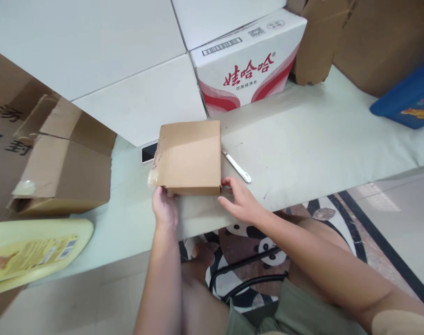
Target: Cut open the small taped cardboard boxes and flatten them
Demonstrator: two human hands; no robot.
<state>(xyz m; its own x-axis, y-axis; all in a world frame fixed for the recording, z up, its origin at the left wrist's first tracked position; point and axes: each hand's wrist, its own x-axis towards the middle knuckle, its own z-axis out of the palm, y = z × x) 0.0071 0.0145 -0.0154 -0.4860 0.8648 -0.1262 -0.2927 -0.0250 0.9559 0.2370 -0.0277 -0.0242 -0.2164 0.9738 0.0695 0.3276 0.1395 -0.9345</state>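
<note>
A small flat brown cardboard box (191, 156) lies on a pale green mat (302, 139) in front of me. My left hand (165, 207) is closed against the box's near left corner, fingers tucked under its edge. At the near right corner my right hand (240, 200) touches the box, with its fingers loosely spread. A strip of clear tape sticks out at the box's left side. A white-handled knife (237, 166) lies just right of the box. A phone (149, 152) peeks out from behind the box's left edge.
A white carton with red print (248, 60) stands behind the box. An open brown carton (63, 158) lies at the left, a yellow tray (34, 253) near left. More brown cardboard (358, 37) and a blue box (407, 97) are at the far right.
</note>
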